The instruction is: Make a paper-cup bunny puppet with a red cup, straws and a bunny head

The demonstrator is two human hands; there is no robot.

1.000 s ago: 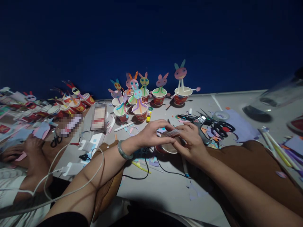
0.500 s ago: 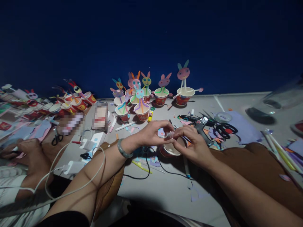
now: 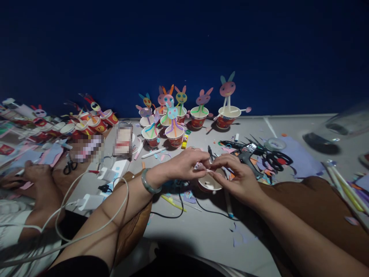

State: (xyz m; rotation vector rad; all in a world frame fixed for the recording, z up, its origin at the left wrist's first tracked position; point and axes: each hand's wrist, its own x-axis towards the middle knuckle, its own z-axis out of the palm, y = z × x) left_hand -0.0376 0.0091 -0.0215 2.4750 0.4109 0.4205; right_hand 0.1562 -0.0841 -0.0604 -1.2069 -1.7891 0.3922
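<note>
My left hand [image 3: 188, 164], with a bangle on the wrist, is closed in a pinch on a small pale pinkish piece [image 3: 198, 166], perhaps paper. My right hand [image 3: 235, 175] pinches too, its thumb and fingertips meeting those of the left at a thin whitish bit whose kind is too small to tell. Just below both hands stands a paper cup [image 3: 210, 184] with a red outside and white inside, partly covered by the fingers. Behind the hands are several red paper cups [image 3: 174, 137] bearing paper rabbit figures [image 3: 172, 112] on coloured stems.
A hot glue gun [image 3: 252, 163] and black scissors [image 3: 278, 158] lie among paper scraps on the right. White plugs [image 3: 90, 202] and a cable occupy the left. A co-worker's hands [image 3: 36, 175] are at the far left. A clear container [image 3: 340, 127] stands far right.
My hands have drawn closer together over the cup, and less of the small pale piece shows between the fingers. The view has shifted slightly.
</note>
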